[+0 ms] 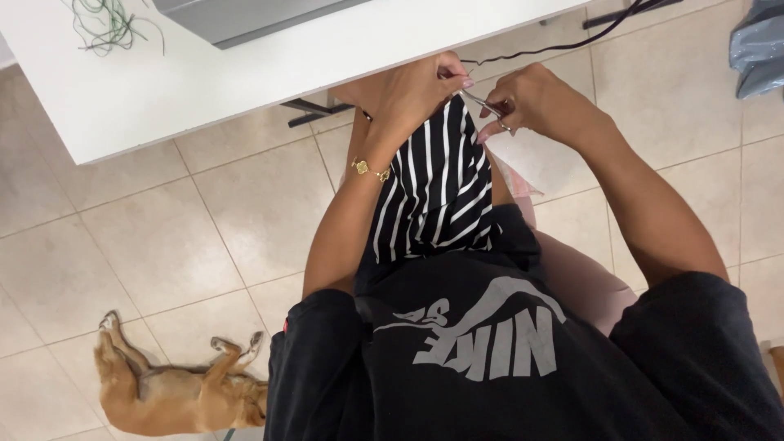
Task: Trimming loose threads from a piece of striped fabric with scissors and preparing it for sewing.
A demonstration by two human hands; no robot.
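- Striped black-and-white fabric (pixel 437 192) hangs from the hands down over the person's lap, just below the table edge.
- Left hand (pixel 412 94), with a gold bracelet (pixel 369 170) at the wrist, has its fingers closed, pinching the top edge of the cloth.
- Right hand (pixel 535 102) has its fingers curled tight around small metal scissors (pixel 486 106), whose tips touch the cloth's upper edge.
- White table (pixel 163 82) sits just above both hands; a grey box (pixel 245 15) and a tangle of green thread (pixel 106 28) rest on it, well apart from the hands.
- Black cable (pixel 572 41) trails off the table's edge near the right hand.
- On the tiled floor (pixel 122 245), a tan dog (pixel 171 392) lies to the left.
- Grey-blue plastic bag (pixel 759 49) at far right; its contents are hidden.
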